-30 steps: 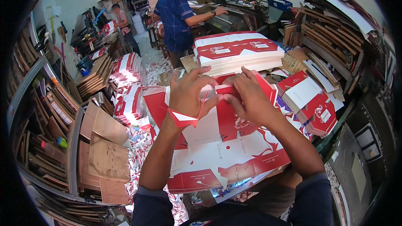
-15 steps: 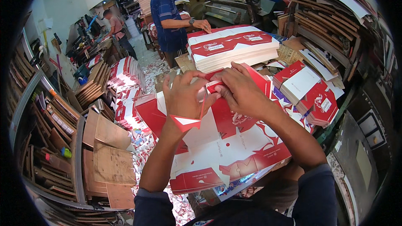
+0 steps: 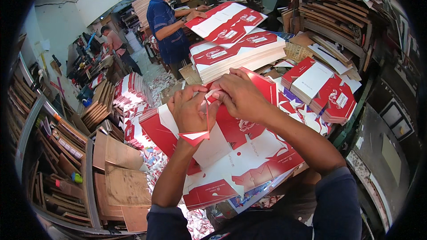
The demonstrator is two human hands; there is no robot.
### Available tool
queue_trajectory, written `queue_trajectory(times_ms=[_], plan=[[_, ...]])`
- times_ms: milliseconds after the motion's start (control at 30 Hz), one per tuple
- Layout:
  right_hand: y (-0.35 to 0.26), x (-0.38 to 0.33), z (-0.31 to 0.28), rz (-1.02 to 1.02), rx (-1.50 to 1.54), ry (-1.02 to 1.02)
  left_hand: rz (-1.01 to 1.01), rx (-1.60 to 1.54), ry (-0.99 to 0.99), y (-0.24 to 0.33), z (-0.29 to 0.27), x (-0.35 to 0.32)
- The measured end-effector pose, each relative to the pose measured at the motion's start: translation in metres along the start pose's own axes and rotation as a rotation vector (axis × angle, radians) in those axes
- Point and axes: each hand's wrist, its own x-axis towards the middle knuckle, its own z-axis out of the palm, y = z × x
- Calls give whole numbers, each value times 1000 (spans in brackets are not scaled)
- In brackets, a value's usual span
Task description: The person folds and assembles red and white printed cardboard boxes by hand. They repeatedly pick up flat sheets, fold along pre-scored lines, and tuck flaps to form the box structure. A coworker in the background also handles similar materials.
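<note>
Both hands meet at the top of a flat red-and-white die-cut carton sheet (image 3: 231, 151) lying just in front of the person. The left hand (image 3: 189, 111) pinches a loose red-and-white offcut strip (image 3: 202, 126) that dangles down over its wrist; the right hand (image 3: 242, 95) curls its fingers over the same spot on the sheet's upper edge, and the fingertips are hidden behind each other, so exactly what they nip is hard to say, probably the waste tab. The tabletop under the sheet cannot be seen at all. The sheet's lower edge is cut off by the forearms and dark sleeves. Tight quarters: a tall stack of printed sheets (image 3: 240, 55) sits right behind the hands, folded red-and-white packs (image 3: 324, 91) crowd the right side, and piles of brown board (image 3: 120, 173) fill the left. Behind the stack a person in a blue shirt (image 3: 167, 22) handles another sheet. Scraps litter the floor (image 3: 162, 82) between.
</note>
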Motion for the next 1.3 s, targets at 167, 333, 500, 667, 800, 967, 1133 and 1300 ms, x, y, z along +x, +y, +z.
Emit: queue_trajectory(times_ms=[167, 333, 500, 667, 800, 967, 1133, 1300], plan=[[-7, -15, 8, -118, -172, 234, 7, -28, -108, -8, -8, 3], [-9, -24, 14, -186, -269, 304, 87, -110, -190, -18, -20, 5], [-16, -20, 12, -159, -224, 283, 44, -343, -278, -34, -27, 15], [-22, -26, 12, -130, -276, 263, 118, -266, -190, -39, -18, 9], [-22, -26, 11, -91, -297, 222, 114, -255, -178, -37, -13, 7], [-26, -16, 9, 39, -228, 203, 109, -264, -103, -28, -10, 5], [-23, -12, 12, 80, -177, 199, 89, -254, -63, -26, -6, 3], [-17, -15, -3, -129, -154, 137, 57, -267, -42, -35, 2, 3]])
